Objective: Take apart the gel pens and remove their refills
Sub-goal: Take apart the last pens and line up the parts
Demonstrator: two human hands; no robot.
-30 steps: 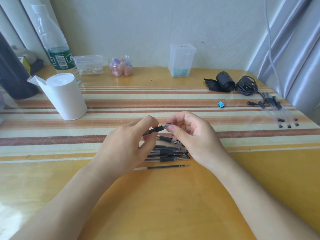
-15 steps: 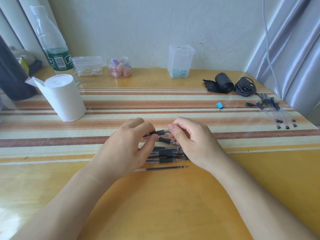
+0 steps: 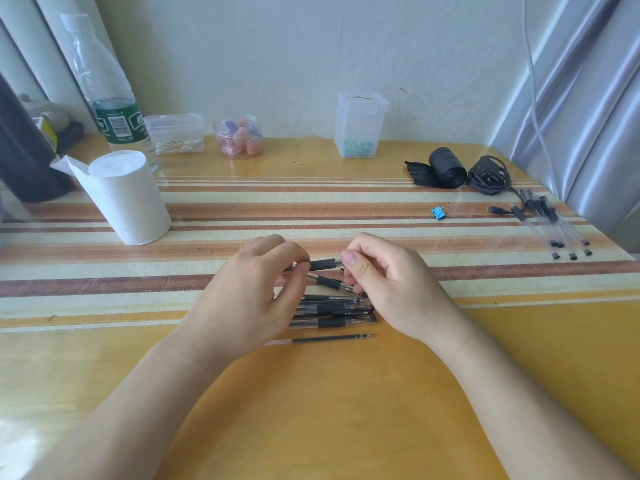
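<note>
— Black rubber is what we see between our two hands: the grip of the gel pen [image 3: 323,264] we hold, lying roughly level above the worktop [image 3: 346,410].
— Which hand has which end?
— Our left hand [image 3: 242,299] has thumb and fingers curled round the barrel end. Our right hand [image 3: 391,282] pinches the tip end between thumb and forefinger, with the other fingers curled in. The tip itself is hidden behind our thumb.
— And the other pens?
— Beneath our hands a pile of gel pens [image 3: 332,311] lies on the worktop, partly covered by our left hand. A tilted pen [image 3: 329,282] lies just behind the pile. One refill [image 3: 332,338] lies alone just in front of it, nearest to us, its point toward the right.
— Farther off?
— Near the far right edge we see clear barrels [image 3: 554,226] with black ends, close to a coiled black cable [image 3: 488,176] and a black roll [image 3: 446,168]. A blue binder clip [image 3: 439,213] sits apart on the stripes. On the left stands a white paper roll [image 3: 128,195], with a plastic bottle [image 3: 114,109] behind it.
</note>
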